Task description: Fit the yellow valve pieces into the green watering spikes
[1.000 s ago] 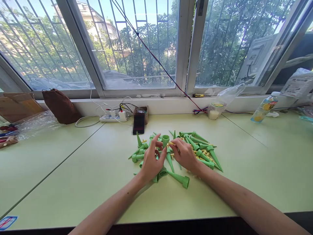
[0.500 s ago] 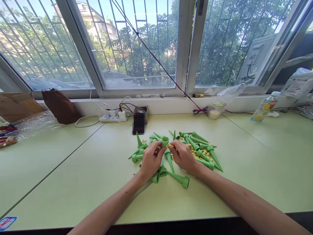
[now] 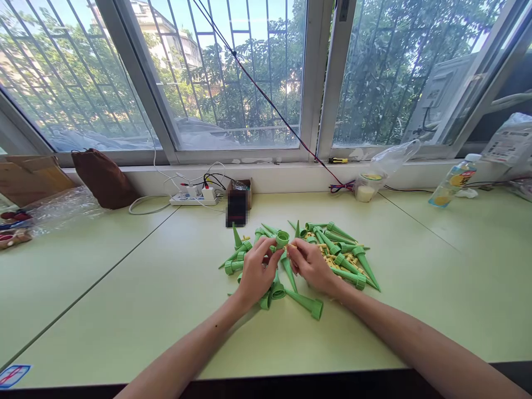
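My left hand (image 3: 256, 272) pinches a green plastic watering spike (image 3: 282, 239) near its wide open end, which faces up. Close against it, my right hand (image 3: 311, 267) has its fingertips closed on a small yellow valve piece (image 3: 292, 249), mostly covered by the fingers. Both hands meet just above the table, and whether the yellow piece sits in the spike's side is hidden. Under and around them lie several more green spikes (image 3: 305, 302), pointing in different directions. Small yellow pieces (image 3: 331, 261) are heaped among the spikes on the right.
On the pale green table (image 3: 124, 310), a small box (image 3: 245, 191) and a power strip (image 3: 193, 198) stand at the back. Farther left is a brown pouch (image 3: 103, 180). A plastic cup (image 3: 366, 188) and a drink bottle (image 3: 455, 180) stand back right, below the windows.
My right fingers have shifted slightly and now cover more of the yellow piece. My left hand still holds the green spike in nearly the same place.
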Demonstrator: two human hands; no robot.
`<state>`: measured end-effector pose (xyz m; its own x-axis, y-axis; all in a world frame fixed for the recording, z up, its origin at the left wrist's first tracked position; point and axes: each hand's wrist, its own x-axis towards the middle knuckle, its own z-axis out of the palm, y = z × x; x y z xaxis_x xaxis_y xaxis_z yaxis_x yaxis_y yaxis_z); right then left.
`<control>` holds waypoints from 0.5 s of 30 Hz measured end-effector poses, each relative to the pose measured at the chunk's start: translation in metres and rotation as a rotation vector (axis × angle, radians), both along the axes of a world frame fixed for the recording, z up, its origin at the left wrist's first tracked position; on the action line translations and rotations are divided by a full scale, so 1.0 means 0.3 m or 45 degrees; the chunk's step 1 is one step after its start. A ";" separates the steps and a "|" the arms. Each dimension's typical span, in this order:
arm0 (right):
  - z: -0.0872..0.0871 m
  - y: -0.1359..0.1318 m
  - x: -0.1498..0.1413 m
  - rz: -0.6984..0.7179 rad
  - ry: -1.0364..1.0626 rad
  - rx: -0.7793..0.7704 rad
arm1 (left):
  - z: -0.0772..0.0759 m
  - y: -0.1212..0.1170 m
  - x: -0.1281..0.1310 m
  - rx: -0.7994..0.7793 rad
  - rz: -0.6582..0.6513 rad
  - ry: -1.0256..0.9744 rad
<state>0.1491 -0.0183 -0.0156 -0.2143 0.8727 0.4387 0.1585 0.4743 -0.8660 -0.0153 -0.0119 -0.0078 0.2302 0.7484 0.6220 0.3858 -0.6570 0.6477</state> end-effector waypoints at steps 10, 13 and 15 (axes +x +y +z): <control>0.007 0.018 -0.018 0.388 0.604 -0.515 | -0.003 -0.003 0.003 -0.051 0.049 -0.008; 0.008 0.016 -0.019 0.426 0.641 -0.564 | 0.000 -0.005 0.006 -0.041 0.072 0.001; 0.008 0.016 -0.019 0.430 0.650 -0.580 | 0.000 -0.005 0.006 -0.029 0.088 0.011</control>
